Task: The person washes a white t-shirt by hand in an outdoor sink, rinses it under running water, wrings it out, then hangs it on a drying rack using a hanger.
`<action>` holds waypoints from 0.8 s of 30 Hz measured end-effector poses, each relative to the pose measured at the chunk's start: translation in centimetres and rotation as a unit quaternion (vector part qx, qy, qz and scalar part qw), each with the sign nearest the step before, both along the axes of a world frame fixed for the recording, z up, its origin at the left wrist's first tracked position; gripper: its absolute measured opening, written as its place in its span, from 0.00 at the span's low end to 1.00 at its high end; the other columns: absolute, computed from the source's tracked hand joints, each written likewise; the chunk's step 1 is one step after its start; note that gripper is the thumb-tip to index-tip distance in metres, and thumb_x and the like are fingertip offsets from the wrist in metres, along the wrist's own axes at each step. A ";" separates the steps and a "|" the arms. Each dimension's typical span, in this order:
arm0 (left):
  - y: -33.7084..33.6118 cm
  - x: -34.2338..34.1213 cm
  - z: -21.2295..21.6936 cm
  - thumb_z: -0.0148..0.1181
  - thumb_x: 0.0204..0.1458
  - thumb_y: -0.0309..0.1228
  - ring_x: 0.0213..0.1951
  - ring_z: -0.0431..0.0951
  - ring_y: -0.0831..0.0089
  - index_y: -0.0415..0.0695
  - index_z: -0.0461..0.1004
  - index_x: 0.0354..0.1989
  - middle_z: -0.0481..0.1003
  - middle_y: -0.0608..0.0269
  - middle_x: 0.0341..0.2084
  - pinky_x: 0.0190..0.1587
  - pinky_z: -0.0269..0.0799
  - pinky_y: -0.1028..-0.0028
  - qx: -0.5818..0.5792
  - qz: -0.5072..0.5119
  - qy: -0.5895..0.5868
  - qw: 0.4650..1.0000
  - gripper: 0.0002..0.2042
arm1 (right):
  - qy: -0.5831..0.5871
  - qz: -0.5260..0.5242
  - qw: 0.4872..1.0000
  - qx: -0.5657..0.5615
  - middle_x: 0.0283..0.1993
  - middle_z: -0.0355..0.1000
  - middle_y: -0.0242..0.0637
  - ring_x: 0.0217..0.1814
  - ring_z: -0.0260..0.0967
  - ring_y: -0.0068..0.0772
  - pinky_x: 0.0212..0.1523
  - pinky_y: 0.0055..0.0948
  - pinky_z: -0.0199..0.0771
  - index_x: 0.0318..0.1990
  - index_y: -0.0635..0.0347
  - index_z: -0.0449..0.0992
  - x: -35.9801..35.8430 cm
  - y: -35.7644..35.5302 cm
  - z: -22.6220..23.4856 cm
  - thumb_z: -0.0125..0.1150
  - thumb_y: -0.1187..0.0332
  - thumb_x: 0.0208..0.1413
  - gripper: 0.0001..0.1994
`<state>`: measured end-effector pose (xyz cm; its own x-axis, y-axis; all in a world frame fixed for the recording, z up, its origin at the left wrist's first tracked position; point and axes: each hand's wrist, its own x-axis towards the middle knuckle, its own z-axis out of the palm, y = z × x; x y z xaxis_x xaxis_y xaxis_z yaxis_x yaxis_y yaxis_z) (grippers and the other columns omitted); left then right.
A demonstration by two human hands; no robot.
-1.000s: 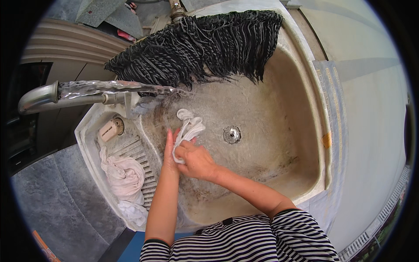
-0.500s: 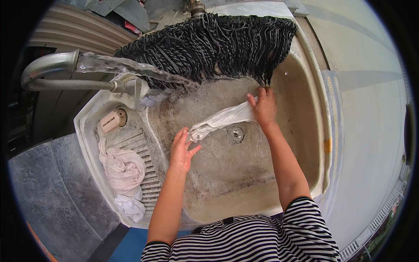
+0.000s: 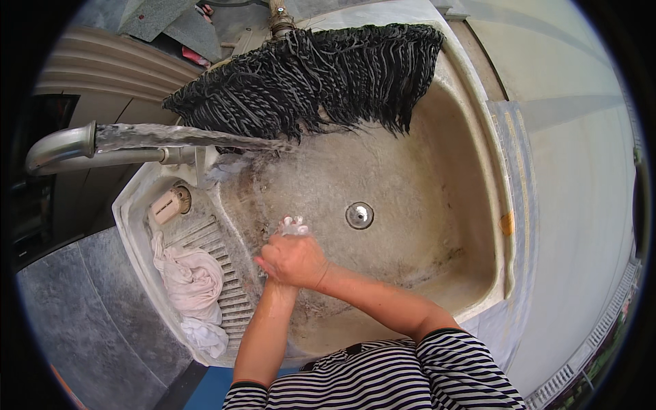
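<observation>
White cloth (image 3: pixel 295 230), stretched between hands half second ago, now bunched over sink basin (image 3: pixel 410 184) — apparently for rubbing or squeezing. Right hand (image 3: pixel 295 260) curled around it; left hand (image 3: pixel 278 281) beneath, mostly hidden — grip cannot be told.

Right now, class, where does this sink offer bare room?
Bare but wet: basin floor between the drain and right wall. Crowded: the far end, under black strands; the ribbed ledge, holding pinkish cloth; near-left of the drain, where hands meet.
</observation>
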<state>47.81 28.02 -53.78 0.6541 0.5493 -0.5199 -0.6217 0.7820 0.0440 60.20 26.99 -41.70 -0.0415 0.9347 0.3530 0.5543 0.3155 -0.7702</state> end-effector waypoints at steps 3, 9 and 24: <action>-0.6 7.0 9.0 0.49 0.64 0.45 0.49 0.77 0.68 0.45 0.72 0.49 0.76 0.65 0.47 0.54 0.72 0.64 -0.052 -0.039 0.337 0.939 0.17 | -0.147 -0.187 0.969 -0.064 0.27 0.71 0.38 0.26 0.74 0.45 0.23 0.40 0.75 0.25 0.54 0.73 9.8 5.2 -6.3 0.61 0.58 0.57 0.13; 0.3 0.2 6.4 0.54 0.63 0.42 0.65 0.60 0.56 0.45 0.61 0.65 0.59 0.54 0.65 0.55 0.68 0.39 -0.034 -0.113 0.476 0.872 0.25 | -0.196 -0.333 0.908 -0.160 0.53 0.65 0.46 0.51 0.67 0.52 0.44 0.45 0.75 0.41 0.57 0.74 21.0 0.9 -11.6 0.65 0.62 0.53 0.12; -2.9 6.3 7.8 0.45 0.66 0.46 0.53 0.76 0.61 0.44 0.67 0.60 0.74 0.56 0.53 0.53 0.75 0.62 0.025 0.018 0.339 0.940 0.22 | 0.014 -0.072 0.991 -0.108 0.28 0.71 0.41 0.27 0.73 0.48 0.26 0.43 0.74 0.27 0.57 0.70 3.4 0.2 -1.9 0.62 0.59 0.55 0.13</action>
